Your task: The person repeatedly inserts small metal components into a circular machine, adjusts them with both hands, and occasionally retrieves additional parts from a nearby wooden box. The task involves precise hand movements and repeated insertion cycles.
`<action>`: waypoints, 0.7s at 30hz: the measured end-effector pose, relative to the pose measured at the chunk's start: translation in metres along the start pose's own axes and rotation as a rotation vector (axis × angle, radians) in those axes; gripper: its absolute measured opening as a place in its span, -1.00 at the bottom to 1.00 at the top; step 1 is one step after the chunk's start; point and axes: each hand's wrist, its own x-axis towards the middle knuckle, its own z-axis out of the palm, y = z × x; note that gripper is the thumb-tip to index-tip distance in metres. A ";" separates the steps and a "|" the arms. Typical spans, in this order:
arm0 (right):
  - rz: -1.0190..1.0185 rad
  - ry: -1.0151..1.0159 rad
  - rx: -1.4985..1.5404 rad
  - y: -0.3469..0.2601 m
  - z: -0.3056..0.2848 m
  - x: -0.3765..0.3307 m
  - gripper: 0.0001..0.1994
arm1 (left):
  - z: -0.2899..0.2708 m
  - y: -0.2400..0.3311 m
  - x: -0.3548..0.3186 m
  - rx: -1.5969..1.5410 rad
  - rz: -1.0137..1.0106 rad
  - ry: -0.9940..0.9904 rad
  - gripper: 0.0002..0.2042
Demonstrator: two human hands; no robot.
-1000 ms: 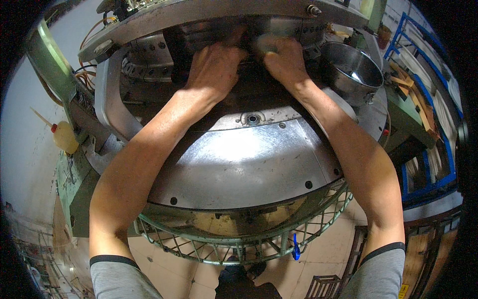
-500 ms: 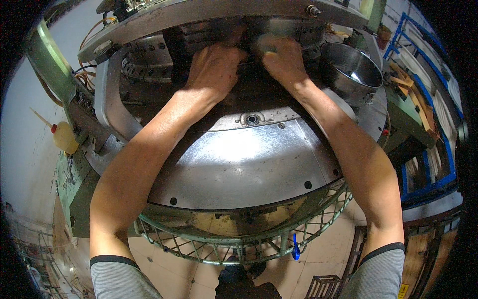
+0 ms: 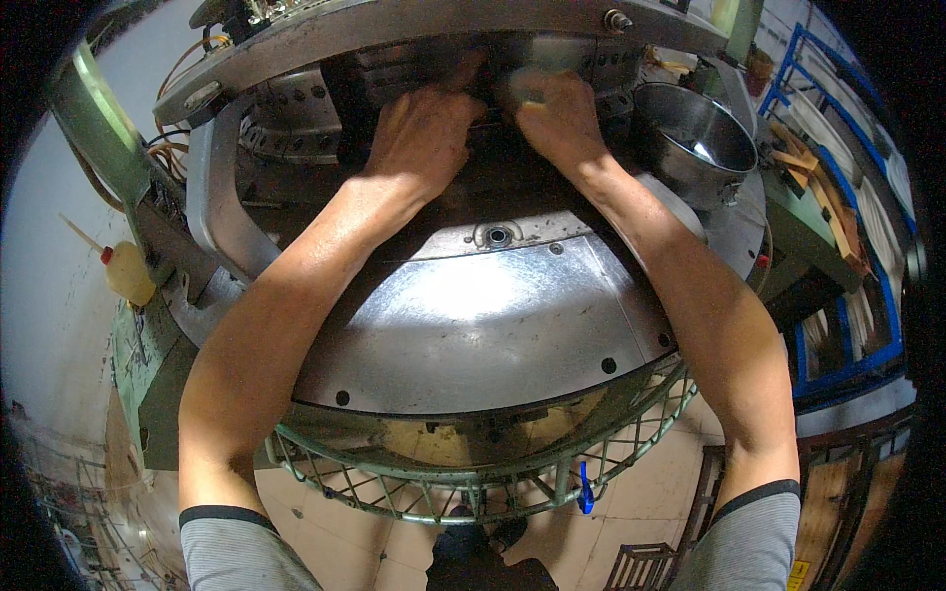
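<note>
Both my arms reach over a round metal machine, a circular knitting machine by its look, and into the dark gap beneath its curved upper ring [image 3: 434,39]. My left hand [image 3: 424,138] is curled there, knuckles up, close to the dark inner parts; its fingertips are lost in shadow. Beside it on the right, a short gap away, my right hand [image 3: 560,118] is closed too, with its fingers bent inward and partly blurred. Whatever either hand grips is hidden. Below my wrists lies a shiny curved metal cover plate [image 3: 463,335] with dark holes.
A round steel pot [image 3: 690,143] stands right of my right hand. A yellowish bottle with a red cap [image 3: 128,271] is at the left. A green lattice guard [image 3: 414,497] curves along the near side, with a blue clip [image 3: 586,490]. Blue racking [image 3: 847,364] stands at the right.
My left hand has shifted very slightly left. Otherwise both hands stay in the same place under the ring.
</note>
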 end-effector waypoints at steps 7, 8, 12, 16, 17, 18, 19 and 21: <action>-0.012 0.005 -0.013 -0.004 -0.002 0.001 -0.79 | 0.001 -0.001 0.000 -0.002 0.040 0.038 -0.73; -0.017 0.015 -0.005 -0.004 -0.003 0.000 -0.80 | 0.001 -0.001 0.000 -0.003 0.025 0.013 -0.73; 0.011 0.050 0.048 -0.008 -0.002 0.001 -0.77 | 0.002 -0.002 0.001 0.029 0.041 0.000 -0.73; 0.046 0.038 0.096 -0.008 -0.002 0.001 -0.75 | 0.002 -0.002 0.001 0.033 0.075 0.054 -0.72; 0.029 0.035 0.068 -0.007 -0.002 0.001 -0.77 | 0.002 -0.003 0.001 0.016 0.060 0.036 -0.72; 0.011 0.032 0.040 -0.006 -0.002 0.001 -0.80 | 0.001 -0.003 0.002 0.007 0.041 0.006 -0.71; -0.007 0.029 0.012 -0.006 -0.002 0.000 -0.82 | 0.001 -0.003 0.002 -0.011 0.020 -0.014 -0.71; -0.007 0.045 0.013 -0.006 -0.001 0.000 -0.83 | -0.001 -0.003 0.003 -0.027 -0.021 -0.072 -0.69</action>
